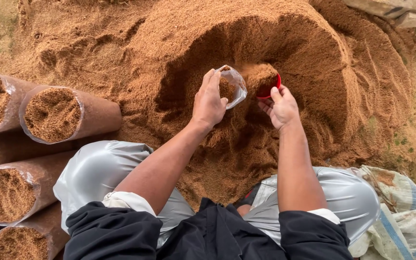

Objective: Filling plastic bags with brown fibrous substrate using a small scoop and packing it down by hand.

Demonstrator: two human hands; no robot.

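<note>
My left hand grips the mouth of a clear plastic bag that is partly filled with brown sawdust. Right beside it, my right hand holds a red cup heaped with sawdust, tipped toward the bag's opening. Both hands sit in a scooped hollow of a large sawdust pile. The bag's lower part is hidden behind my left hand.
Several filled cylindrical plastic bags of sawdust lie stacked on their sides at the left. Woven white sacks lie at the lower right. My knees in grey trousers frame the bottom. Grass patches show at the right edge.
</note>
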